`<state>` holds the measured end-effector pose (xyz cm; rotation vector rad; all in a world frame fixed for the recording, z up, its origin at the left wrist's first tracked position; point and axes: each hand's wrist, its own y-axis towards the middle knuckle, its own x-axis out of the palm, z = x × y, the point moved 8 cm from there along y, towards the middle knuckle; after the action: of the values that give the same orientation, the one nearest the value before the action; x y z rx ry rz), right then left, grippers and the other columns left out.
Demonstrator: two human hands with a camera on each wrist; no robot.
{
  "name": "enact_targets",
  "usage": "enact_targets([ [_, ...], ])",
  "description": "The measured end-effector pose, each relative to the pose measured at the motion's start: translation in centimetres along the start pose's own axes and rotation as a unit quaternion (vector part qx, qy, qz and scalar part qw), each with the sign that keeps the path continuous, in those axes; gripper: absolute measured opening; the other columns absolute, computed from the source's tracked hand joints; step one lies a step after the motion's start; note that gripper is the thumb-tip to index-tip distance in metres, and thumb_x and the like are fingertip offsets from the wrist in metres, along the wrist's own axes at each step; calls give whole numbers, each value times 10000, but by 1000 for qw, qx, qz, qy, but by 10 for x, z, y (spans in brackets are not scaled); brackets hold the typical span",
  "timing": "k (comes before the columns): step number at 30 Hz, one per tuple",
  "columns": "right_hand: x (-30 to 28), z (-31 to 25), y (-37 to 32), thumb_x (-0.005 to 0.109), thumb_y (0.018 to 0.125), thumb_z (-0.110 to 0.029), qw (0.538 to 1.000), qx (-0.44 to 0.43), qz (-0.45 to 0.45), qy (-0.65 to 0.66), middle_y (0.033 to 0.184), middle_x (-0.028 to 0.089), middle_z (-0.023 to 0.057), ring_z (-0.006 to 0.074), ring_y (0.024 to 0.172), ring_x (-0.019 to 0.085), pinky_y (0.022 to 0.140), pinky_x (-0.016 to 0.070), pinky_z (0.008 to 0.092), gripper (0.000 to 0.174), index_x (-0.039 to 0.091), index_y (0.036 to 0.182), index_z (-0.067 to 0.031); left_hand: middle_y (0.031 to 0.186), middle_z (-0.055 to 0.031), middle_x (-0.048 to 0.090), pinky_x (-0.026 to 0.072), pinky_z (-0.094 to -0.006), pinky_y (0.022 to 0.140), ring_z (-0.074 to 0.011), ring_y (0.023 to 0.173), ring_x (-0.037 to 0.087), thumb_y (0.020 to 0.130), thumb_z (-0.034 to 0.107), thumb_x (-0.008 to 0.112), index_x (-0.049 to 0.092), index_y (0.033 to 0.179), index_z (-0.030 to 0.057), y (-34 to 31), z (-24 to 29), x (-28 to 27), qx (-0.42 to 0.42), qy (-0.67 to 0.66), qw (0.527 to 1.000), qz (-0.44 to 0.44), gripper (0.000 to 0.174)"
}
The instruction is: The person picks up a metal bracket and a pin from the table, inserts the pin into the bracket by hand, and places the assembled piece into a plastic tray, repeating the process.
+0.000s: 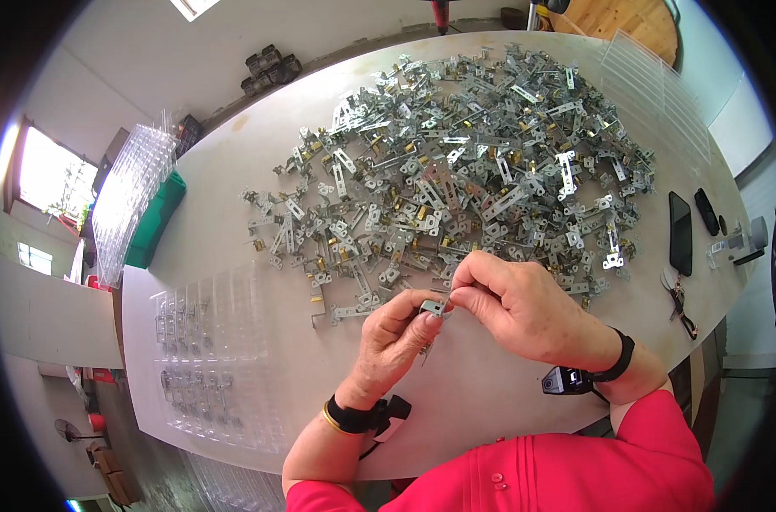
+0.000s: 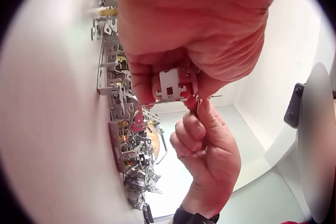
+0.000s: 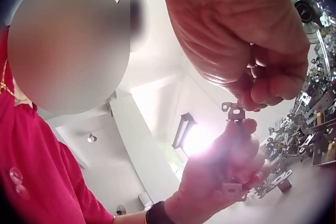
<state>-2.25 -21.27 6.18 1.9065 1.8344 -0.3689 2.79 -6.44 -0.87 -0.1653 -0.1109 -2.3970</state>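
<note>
A small metal bracket (image 1: 433, 307) is held just above the table (image 1: 456, 401), at the near edge of the pile of metal parts (image 1: 456, 162). The left hand (image 1: 394, 340) rises from below with its wrist bent, its fingers (image 2: 142, 85) curled and clamped on the bracket. The right hand (image 1: 518, 309) arches over from the right. Its thumb and forefinger pinch the bracket's end, possibly on a thin pin, though glare blurs that. Clear plastic trays (image 1: 209, 358) lie to the left.

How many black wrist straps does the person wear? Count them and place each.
2. One black wrist strap is on the left wrist, next to a thin gold bangle; the other is on the right wrist. No others show.
</note>
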Motion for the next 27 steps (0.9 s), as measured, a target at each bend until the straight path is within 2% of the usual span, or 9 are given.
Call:
enact_targets([
  [4,2,7,1,565,1036,-129,992,96,-46,73,782,676,160,305,716,698,644,523,406,120,584,1068,-16,862,41,563,409,-213,655,-45,750,479,1044,150,641,672,1203,11,0,-1,1,2,38,999,-1,214],
  [6,7,10,0,518,1062,-143,985,103,-78,117,805,668,105,202,740,669,684,527,357,166,585,1132,-9,861,31,567,420,-221,661,-53,753,483,1033,134,650,672,1197,13,1,0,1,12,71,997,1,205],
  [12,15,21,0,538,1068,-192,954,179,-115,211,818,645,44,121,751,603,692,501,303,199,599,1114,-8,934,-59,675,501,-303,743,-142,848,633,987,77,680,670,1176,5,1,4,6,12,115,993,-10,203],
  [13,16,23,0,538,1068,-192,954,180,-116,211,818,645,44,121,751,603,692,501,303,199,599,1114,-8,943,-77,684,508,-315,745,-170,852,652,974,70,691,669,1173,3,2,9,8,41,149,988,-14,211],
  [15,16,25,0,581,1050,-224,966,161,-113,168,801,642,50,117,731,588,666,484,304,219,602,1073,-7,952,-96,692,516,-326,747,-198,855,671,960,64,702,669,1169,2,3,12,12,68,183,980,-19,220],
  [17,15,25,0,598,1039,-228,968,152,-118,160,792,640,52,118,722,580,656,477,308,221,600,1052,-8,870,-42,653,476,-280,670,-131,727,582,930,48,729,664,1092,-4,2,20,14,135,245,960,-7,182],
  [22,12,24,1,633,1009,-216,973,132,-122,149,750,634,59,135,682,575,630,472,329,201,596,1006,-18,880,-73,672,497,-297,696,-169,750,616,897,28,740,670,1097,-2,1,19,16,128,275,953,-20,214],
  [25,12,24,0,636,1001,-197,972,153,-144,107,804,621,70,154,728,583,665,478,332,172,597,1008,-30,883,-83,680,511,-310,702,-181,764,637,885,22,744,671,1115,-1,1,20,19,129,267,955,-27,243],
  [27,6,11,3,625,1008,-165,998,-35,-50,34,873,590,81,170,791,580,711,477,329,132,596,1007,-36,886,-89,685,519,-319,705,-191,770,651,878,19,746,672,1124,-2,3,18,24,131,252,958,-31,258],
])
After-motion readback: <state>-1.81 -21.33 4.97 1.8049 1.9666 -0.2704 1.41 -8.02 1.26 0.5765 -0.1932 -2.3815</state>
